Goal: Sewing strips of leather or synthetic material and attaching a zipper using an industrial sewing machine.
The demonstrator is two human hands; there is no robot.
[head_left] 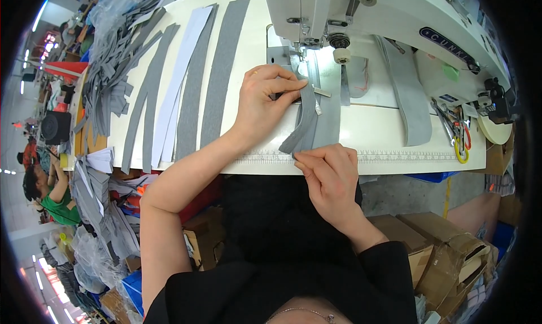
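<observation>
My left hand [266, 98] pinches the upper part of a grey fabric strip [305, 118] between thumb and fingertips, just in front of the needle area. The strip lies along a grey zipper [314, 70], whose pale pull tab [322, 91] sticks out to the right of my fingertips. Lower down, at the table's near edge, my right hand [332, 174] is closed in a pinch on the strip's near end. A wider grey fabric piece [332, 121] runs beneath the zipper. Above it all stands the white sewing machine [389, 13], its lamp lighting the stitching spot.
Several grey strips [226, 58] and a white strip [183, 81] lie on the table's left side, beside a heap of grey offcuts [113, 70]. To the right are a grey panel [409, 98] and scissors [462, 143]. A printed ruler [395, 156] edges the table; cardboard boxes [446, 256] stand below.
</observation>
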